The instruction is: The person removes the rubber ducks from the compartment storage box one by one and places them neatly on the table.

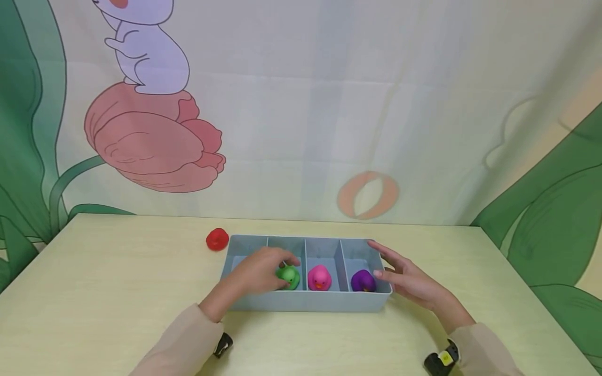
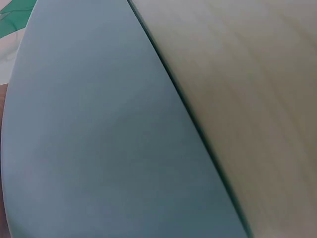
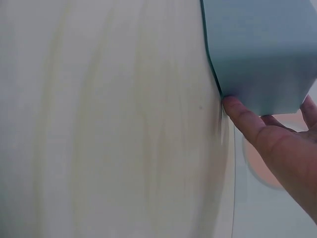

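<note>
Now — left hand [image 1: 264, 270] in a pinch round green duck [image 1: 291, 277], right hand [image 1: 415, 282] spread against tray [image 1: 305, 302].

Backdrop [image 1: 282, 115] with perhaps a rabbit [image 1: 155, 60]

Head view looks down at the tray [image 1: 305, 302], wrist views closer.

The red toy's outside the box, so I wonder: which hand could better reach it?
Probably the left hand: it's nearer the red toy, though around the green duck. The right hand touches the opposite end of the box.
</note>
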The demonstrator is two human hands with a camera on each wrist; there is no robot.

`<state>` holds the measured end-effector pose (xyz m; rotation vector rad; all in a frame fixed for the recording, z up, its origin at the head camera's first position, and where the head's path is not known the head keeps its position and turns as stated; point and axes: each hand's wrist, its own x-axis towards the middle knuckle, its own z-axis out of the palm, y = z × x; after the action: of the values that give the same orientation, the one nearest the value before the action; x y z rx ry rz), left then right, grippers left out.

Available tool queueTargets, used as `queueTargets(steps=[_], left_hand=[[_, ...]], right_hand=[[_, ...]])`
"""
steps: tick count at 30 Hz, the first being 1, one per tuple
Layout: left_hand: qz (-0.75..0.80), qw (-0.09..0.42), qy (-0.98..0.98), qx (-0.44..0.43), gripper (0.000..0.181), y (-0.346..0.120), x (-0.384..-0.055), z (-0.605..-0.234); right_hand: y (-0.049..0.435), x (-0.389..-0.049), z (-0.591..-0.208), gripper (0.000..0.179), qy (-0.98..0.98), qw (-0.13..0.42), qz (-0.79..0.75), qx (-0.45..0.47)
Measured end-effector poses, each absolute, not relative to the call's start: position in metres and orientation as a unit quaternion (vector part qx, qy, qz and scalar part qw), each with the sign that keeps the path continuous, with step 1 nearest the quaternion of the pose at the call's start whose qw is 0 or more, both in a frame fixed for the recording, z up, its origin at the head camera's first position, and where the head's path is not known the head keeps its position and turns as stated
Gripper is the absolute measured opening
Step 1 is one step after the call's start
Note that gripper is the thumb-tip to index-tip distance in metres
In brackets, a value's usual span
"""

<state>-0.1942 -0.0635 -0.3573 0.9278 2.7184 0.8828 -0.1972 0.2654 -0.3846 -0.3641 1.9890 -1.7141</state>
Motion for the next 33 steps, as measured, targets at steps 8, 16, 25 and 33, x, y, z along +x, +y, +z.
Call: queueTargets(steps=[8,16,25,33], left_hand=[[0.264,0.069,0.911,0.309,0.029,-0.060,-0.196,-0.356],[0.277,0.064,0.906,0.312,0.028,-0.060,-0.197,-0.358],[0.296,0.066,0.901,0.311,0.030,-0.063,-0.197,-0.358],[0.336,0.042,0.899,0.277,0.029,-0.069,-0.193,-0.356]], right_hand=[[0.265,-0.196,-0.384,0.068,0.724,0.245,-0.632,-0.131],[0.265,-0.195,-0.382,0.069,0.719,0.248,-0.636,-0.131],[0.266,-0.196,-0.383,0.069,0.719,0.249,-0.637,-0.126],[0.264,-0.196,-0.383,0.069,0.720,0.249,-0.635,-0.127]])
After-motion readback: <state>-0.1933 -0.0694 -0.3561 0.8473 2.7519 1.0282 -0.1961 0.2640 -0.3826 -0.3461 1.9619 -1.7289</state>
